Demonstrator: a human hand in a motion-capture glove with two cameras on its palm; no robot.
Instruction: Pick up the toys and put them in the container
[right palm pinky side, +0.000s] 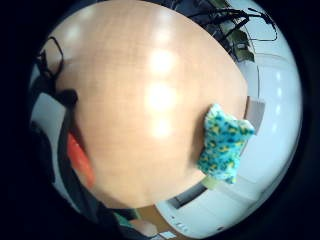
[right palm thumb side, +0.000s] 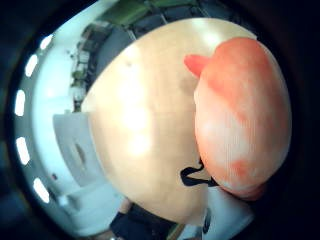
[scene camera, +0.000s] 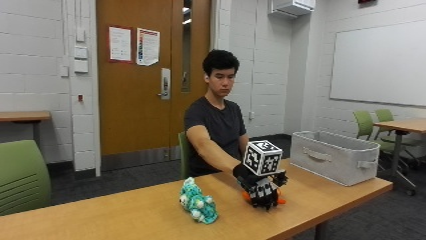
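In the outside view my gloved right hand (scene camera: 261, 186) reaches down onto an orange toy (scene camera: 280, 201) on the wooden table (scene camera: 133, 215), fingers curled round it. That orange toy (right palm thumb side: 245, 115) fills much of the thumb side palm view, and a sliver of it (right palm pinky side: 82, 161) shows in the little finger side view. A teal spotted plush toy (scene camera: 198, 202) lies on the table to the hand's left, apart from it; the plush (right palm pinky side: 223, 142) lies near the table's edge. The grey fabric container (scene camera: 335, 156) stands on the table's right end.
The person sits behind the table on a green chair. Bare tabletop (right palm thumb side: 135, 125) stretches between the hand and the container (right palm thumb side: 75, 147). Another table with green chairs (scene camera: 373, 122) stands at the far right, and a green chair (scene camera: 23, 175) at the left.
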